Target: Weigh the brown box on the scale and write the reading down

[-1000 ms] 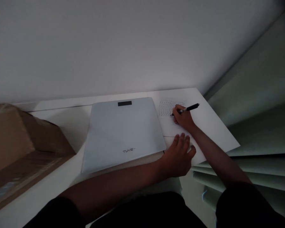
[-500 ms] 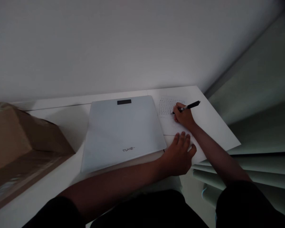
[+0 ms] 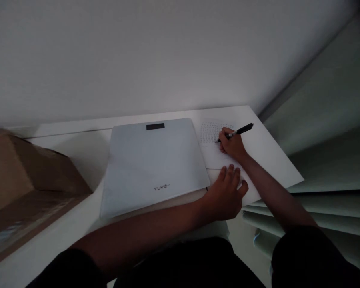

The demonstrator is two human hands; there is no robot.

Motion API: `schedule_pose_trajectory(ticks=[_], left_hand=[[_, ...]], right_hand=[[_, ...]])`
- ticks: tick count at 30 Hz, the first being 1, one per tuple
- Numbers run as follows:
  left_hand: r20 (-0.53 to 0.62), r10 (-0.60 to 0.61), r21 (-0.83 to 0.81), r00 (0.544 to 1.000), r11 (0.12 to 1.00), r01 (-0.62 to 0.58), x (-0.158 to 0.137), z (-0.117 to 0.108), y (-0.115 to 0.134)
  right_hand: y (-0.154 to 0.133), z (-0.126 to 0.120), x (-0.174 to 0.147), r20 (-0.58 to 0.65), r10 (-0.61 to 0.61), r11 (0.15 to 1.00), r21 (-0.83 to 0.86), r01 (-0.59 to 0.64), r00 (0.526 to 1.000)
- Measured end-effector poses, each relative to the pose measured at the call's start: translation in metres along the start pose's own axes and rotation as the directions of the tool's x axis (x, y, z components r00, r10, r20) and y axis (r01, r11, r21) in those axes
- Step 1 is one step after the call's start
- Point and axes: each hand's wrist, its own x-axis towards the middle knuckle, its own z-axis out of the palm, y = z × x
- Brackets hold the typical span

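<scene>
My right hand (image 3: pixel 232 144) grips a black pen (image 3: pixel 243 129), its tip down at the written part of a paper sheet (image 3: pixel 213 157). Rows of small handwriting fill the upper part of the sheet; my hand covers some of its right side. Below it, my left hand (image 3: pixel 226 194) lies with fingers spread, fingertips at the lower edge of the paper. A flat, pale bathroom scale (image 3: pixel 156 160) with a dark display strip lies left of the sheet, and my left forearm crosses in front of it.
A cardboard box (image 3: pixel 27 172) stands on the white table (image 3: pixel 267 156) at the left. Behind the table rises a plain wall (image 3: pixel 156 56). Greenish curtain folds (image 3: pixel 327 156) hang beyond the table's right edge.
The view has shifted slightly, so the scale and box sit a little further left. My right hand stays on the paper with the pen, and my left hand keeps its place.
</scene>
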Motion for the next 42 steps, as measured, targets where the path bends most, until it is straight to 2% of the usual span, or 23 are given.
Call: schedule_pose_trajectory(ticks=[6, 13, 19, 21, 24, 27, 29, 31, 33, 37, 42], left_hand=[[0.006, 0.002, 0.003, 1.000, 1.000, -0.002, 0.000, 0.000, 0.000], [0.011, 0.001, 0.002, 1.000, 1.000, -0.001, 0.000, -0.001, 0.000], [0.008, -0.002, 0.008, 1.000, 1.000, 0.002, 0.000, 0.001, 0.000], [0.000, -0.004, 0.004, 1.000, 1.000, 0.004, 0.000, 0.002, 0.000], [-0.006, -0.001, 0.003, 1.000, 1.000, 0.001, 0.001, 0.002, 0.000], [-0.004, 0.001, 0.007, 1.000, 1.000, -0.001, 0.000, 0.002, 0.000], [-0.005, 0.000, 0.011, 1.000, 1.000, 0.000, 0.000, 0.001, 0.001], [-0.004, 0.000, 0.017, 1.000, 1.000, 0.000, 0.000, 0.001, 0.001], [0.002, 0.001, 0.020, 1.000, 1.000, -0.001, 0.000, 0.000, 0.000], [0.031, -0.003, 0.010, 1.000, 1.000, 0.003, 0.001, -0.003, 0.000], [0.066, 0.007, 0.003, 0.998, 1.000, -0.007, 0.002, -0.007, 0.000]], right_hand=[[-0.001, -0.001, -0.001, 0.015, -0.033, 0.999, -0.013, 0.033, 0.999], [0.000, -0.002, -0.001, -0.003, -0.005, 0.999, 0.044, 0.005, 1.000], [-0.002, -0.002, 0.000, -0.005, 0.012, 1.000, 0.020, -0.012, 1.000], [-0.003, -0.006, 0.002, -0.057, 0.026, 0.996, 0.085, -0.021, 0.998], [-0.003, -0.017, 0.009, -0.260, -0.003, 0.983, 0.179, 0.051, 0.966], [0.001, -0.031, 0.015, -0.372, -0.107, 0.983, 0.097, 0.153, 0.922], [0.006, -0.039, 0.018, -0.317, -0.246, 0.969, -0.114, 0.220, 0.916], [0.013, -0.045, 0.021, -0.173, -0.400, 0.883, -0.337, 0.327, 0.900], [0.021, -0.050, 0.024, -0.030, -0.485, 0.796, -0.428, 0.428, 0.874], [0.030, -0.052, 0.028, 0.135, -0.506, 0.735, -0.450, 0.507, 0.852], [0.029, -0.049, 0.025, 0.203, -0.478, 0.683, -0.526, 0.507, 0.855]])
